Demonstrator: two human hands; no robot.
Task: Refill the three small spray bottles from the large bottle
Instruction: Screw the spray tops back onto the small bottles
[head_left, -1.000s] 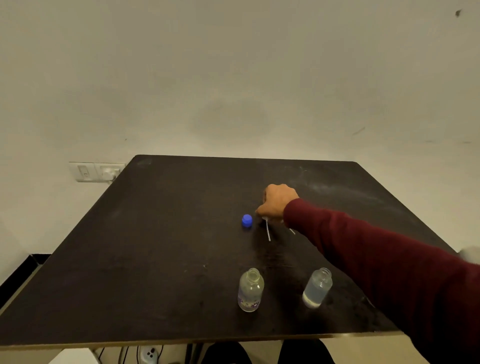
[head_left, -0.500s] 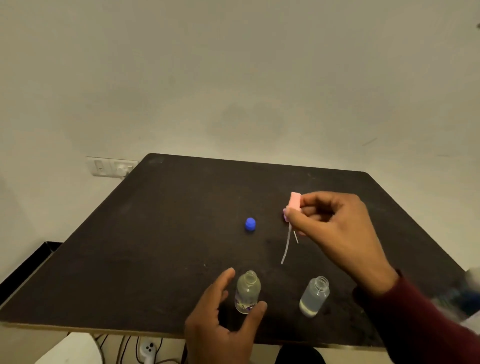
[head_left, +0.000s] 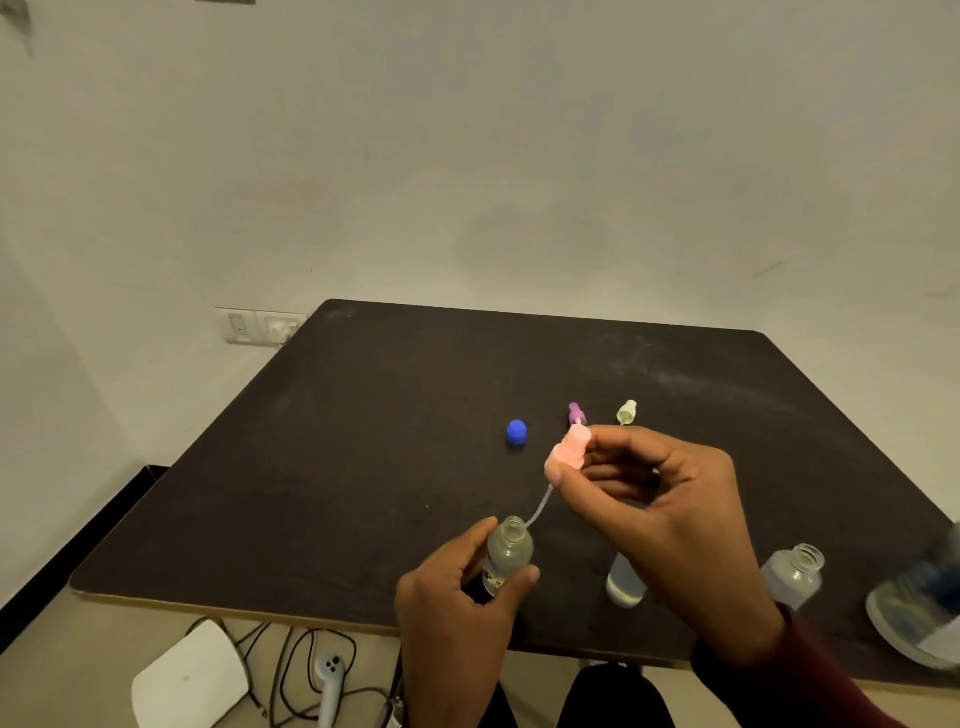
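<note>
R hand (head_left: 660, 519) pinching pink sprayer (head_left: 570, 448), L hand (head_left: 457, 597) gripping small bottle (head_left: 510, 552)

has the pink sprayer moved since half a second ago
Yes. The pink sprayer, pinched by the right hand, has come down and toward the person relative to the blue cap; its tube tip now reaches the bottle mouth.

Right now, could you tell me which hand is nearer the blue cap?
Right. The right hand, holding the pink sprayer, sits just right of the blue cap; the left hand is lower, gripping a bottle.
</note>
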